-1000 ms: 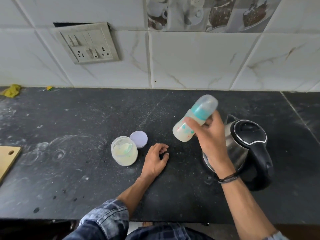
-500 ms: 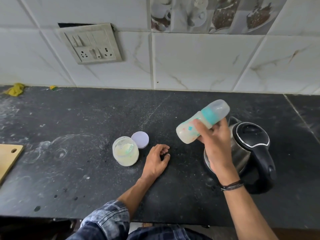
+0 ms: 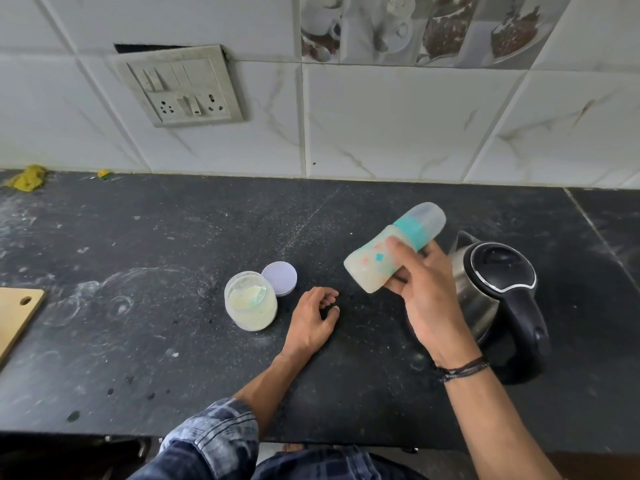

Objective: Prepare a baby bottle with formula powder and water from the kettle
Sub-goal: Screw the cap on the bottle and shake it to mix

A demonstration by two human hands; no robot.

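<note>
My right hand [image 3: 427, 292] grips a baby bottle [image 3: 377, 261] above the dark counter, tilted with its teal ring and clear cap up to the right. Milky liquid fills the bottle's body. Just right of that hand stands a steel kettle [image 3: 498, 292] with a black lid and handle. My left hand [image 3: 313, 318] rests on the counter with loosely curled fingers and holds nothing. Left of it stands an open jar of formula powder [image 3: 251, 303], with its lilac lid [image 3: 280, 278] lying flat behind it.
The black stone counter [image 3: 138, 271] runs to a tiled wall with a switch and socket plate [image 3: 183, 88]. A wooden board [image 3: 17, 313] pokes in at the left edge. A yellow cloth scrap [image 3: 27, 178] lies at the back left.
My right hand has swung the bottle from steeply upright to a flatter tilt, cap to the right. The left hand has stayed on the counter.
</note>
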